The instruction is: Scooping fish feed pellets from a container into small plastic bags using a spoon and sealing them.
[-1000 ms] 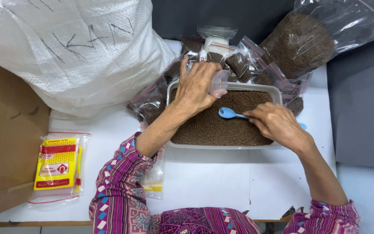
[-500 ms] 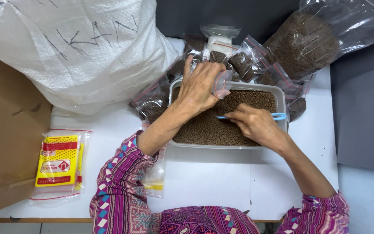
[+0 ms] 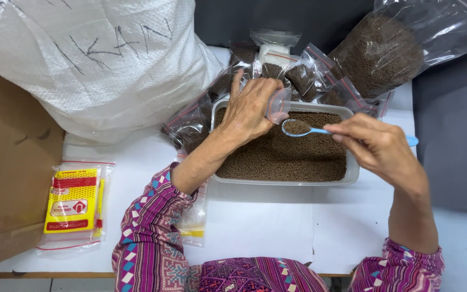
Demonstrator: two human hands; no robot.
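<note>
Brown pellets may spill: our right hand pinches the heaped blue spoon; left hand grips a small bag.

spoon: glossy blue plastic | tray: translucent plastic | sack: woven, matt | box: cardboard

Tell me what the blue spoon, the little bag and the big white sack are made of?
The blue spoon in the right hand looks like smooth, glossy plastic. The little bag in the left hand seems to be thin clear plastic film: you can see through it and it crinkles. The big white sack looks like woven plastic, judging by its fine criss-cross texture.
</note>
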